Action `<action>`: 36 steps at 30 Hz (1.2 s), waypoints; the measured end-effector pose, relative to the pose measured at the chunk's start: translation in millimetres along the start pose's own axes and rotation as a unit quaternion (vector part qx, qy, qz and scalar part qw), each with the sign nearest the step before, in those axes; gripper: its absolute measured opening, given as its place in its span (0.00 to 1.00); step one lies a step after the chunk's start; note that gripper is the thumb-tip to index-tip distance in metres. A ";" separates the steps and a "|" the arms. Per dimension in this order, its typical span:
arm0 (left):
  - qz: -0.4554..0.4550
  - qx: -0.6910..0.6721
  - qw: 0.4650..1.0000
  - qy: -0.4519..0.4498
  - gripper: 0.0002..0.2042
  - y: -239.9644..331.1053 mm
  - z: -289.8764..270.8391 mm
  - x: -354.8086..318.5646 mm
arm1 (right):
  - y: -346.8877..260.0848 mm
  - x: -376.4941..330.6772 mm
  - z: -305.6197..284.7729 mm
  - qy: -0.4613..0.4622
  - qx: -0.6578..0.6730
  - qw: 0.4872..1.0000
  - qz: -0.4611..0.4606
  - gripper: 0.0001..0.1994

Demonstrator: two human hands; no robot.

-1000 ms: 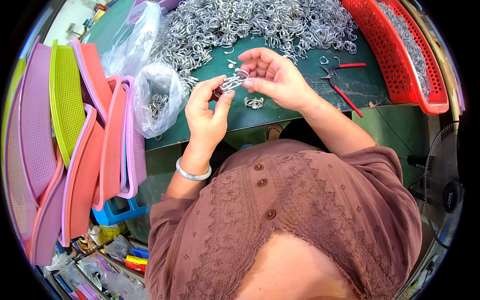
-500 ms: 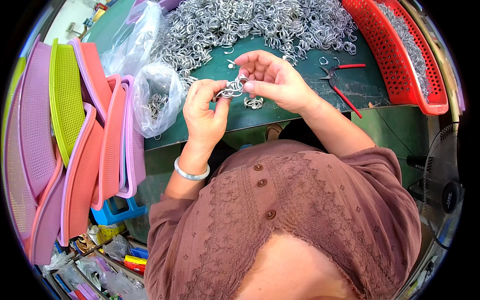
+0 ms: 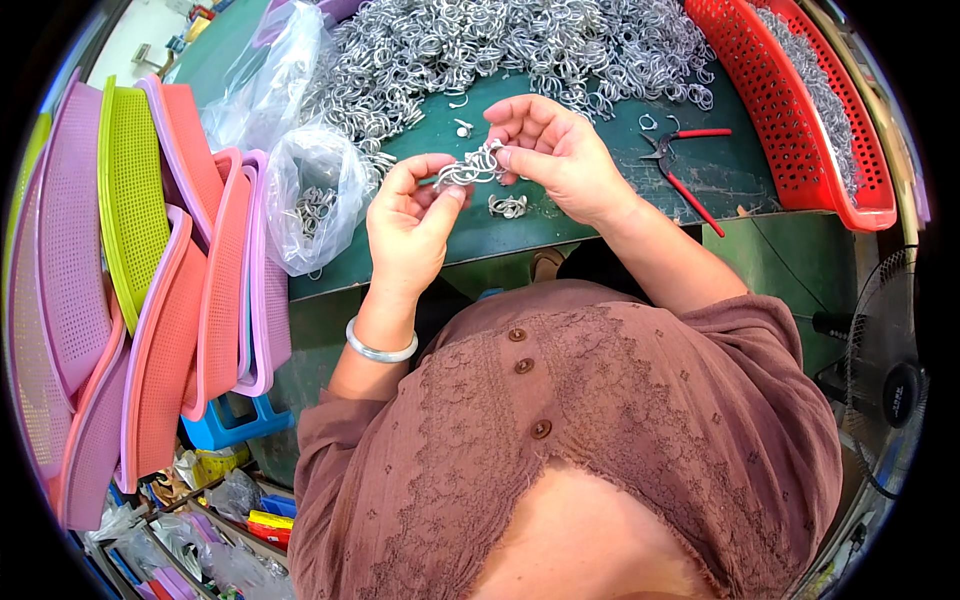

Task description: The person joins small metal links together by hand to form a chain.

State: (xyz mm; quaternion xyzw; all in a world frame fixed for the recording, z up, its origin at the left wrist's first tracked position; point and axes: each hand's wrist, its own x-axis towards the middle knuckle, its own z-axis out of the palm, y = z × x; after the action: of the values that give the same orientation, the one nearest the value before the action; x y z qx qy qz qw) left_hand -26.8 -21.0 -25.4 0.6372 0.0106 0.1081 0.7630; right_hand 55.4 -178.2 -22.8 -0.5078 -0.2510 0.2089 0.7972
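Both hands meet above the near edge of the green table, sharing a small cluster of silvery wire rings held just clear of the tabletop. The left hand is closed on the cluster's left end, thumb and forefinger pinched together on the metal with the other fingers curled beneath; a plain silver bangle circles its wrist. The right hand grips the cluster's right end between thumb and fingertips, the remaining fingers loosely bent above it, palm turned partly toward the camera. Directly below the hands, one small bunch of linked rings lies on the table, apart from the rest. Behind the hands, a broad heap of loose wire rings covers the far part of the table. To the right of the right hand lie red-handled pliers, handles pointing toward the near edge, and beyond them a red perforated plastic basket sits slanted, with more grey metal pieces showing inside it. On the left, a clear plastic bag holding a few rings slumps at the table edge near the left hand, with another clear bag behind it. Further left stands a stack of flat plastic trays in pink, coral, lilac and lime green, leaning on edge beside the table
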 end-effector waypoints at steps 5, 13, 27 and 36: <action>-0.019 -0.073 0.997 -0.023 0.17 7.0 9.8 -3.1 | 3.6 0.2 0.7 -0.010 0.024 0.999 -0.021 0.15; 0.011 -0.021 1.000 0.009 0.16 -2.5 8.3 -1.3 | 4.9 -2.7 3.6 -0.026 -0.014 0.998 -0.047 0.16; 0.049 -0.001 0.998 0.031 0.18 -4.0 8.2 -0.9 | 4.8 -7.2 4.2 -0.056 -0.154 0.977 -0.135 0.18; 0.033 -0.007 0.999 0.026 0.15 -6.1 3.4 -1.5 | 4.3 -6.7 4.9 -0.055 -0.165 0.975 -0.139 0.18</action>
State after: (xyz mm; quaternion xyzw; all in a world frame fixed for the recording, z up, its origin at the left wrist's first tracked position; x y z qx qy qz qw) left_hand -26.9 -25.7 -30.9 0.6290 0.0085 0.1496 0.7628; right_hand 46.8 -177.0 -26.2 -0.5800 -0.3936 0.0799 0.7087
